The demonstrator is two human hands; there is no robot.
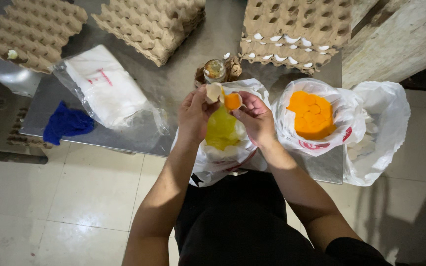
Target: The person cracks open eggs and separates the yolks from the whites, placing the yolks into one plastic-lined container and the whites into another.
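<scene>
Seen from above, a person stands at a metal table (173, 88) with both hands raised over a white plastic bag (223, 152) that holds pale yellow liquid. The left hand (195, 114) pinches an empty half eggshell (214, 91) between its fingertips. The right hand (256, 117) pinches another shell half cradling an orange yolk (232, 101), just beside the first. At three o'clock from the hands, a second white bag (316, 140) is filled with orange yolks (310, 114). At twelve o'clock stands a small glass jar (214, 70). Stacks of cardboard egg trays (292, 29) line the far edge; the right stack shows white eggs. At nine o'clock lie a packet of white bags (105, 86) and a blue cloth (66, 123).
</scene>
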